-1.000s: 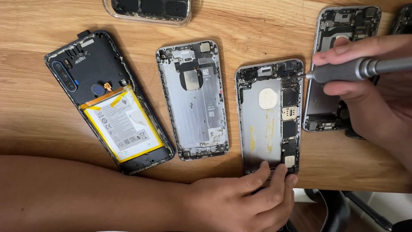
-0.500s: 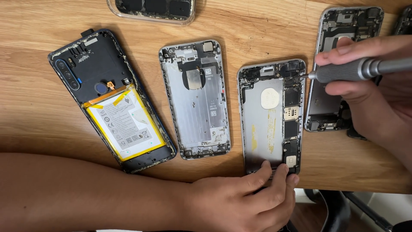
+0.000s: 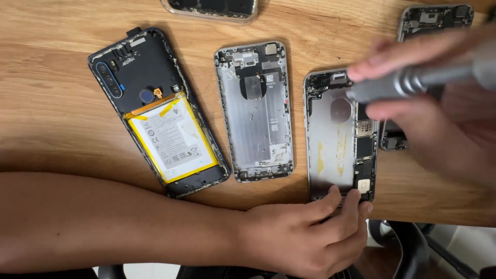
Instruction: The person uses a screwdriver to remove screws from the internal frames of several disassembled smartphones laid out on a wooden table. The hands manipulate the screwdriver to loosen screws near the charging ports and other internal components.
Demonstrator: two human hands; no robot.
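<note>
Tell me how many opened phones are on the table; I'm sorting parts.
5: black one with yellow battery left, silver shell middle, one under the hands, one behind the right hand, one at top edge. More may be hidden.
</note>
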